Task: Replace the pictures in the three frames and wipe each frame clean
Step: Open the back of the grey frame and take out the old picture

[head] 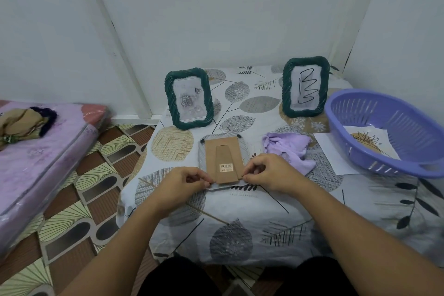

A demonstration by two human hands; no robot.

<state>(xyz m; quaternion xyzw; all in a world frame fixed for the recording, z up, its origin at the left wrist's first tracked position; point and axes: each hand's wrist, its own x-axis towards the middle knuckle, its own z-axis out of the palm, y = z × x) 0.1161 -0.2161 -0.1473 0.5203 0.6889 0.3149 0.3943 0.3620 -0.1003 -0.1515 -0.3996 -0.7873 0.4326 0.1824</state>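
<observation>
Btwn the left hand (185, 181) and right hand (269, 173) lies a frame back (222, 158) – matt brown cardboard w/ a small paper barcode sticker. Just beyond the right hand, a lilac cloth (288, 149), soft and crumpled. Further right, a purple basket (389, 132) – slotted plastic, slight sheen – on a paper sheet (336, 156). Past the hands, two green frames (188, 98) w/ rope-twisted, matt rims. Under everything, a printed tablecloth (240, 211), smooth fabric.
</observation>
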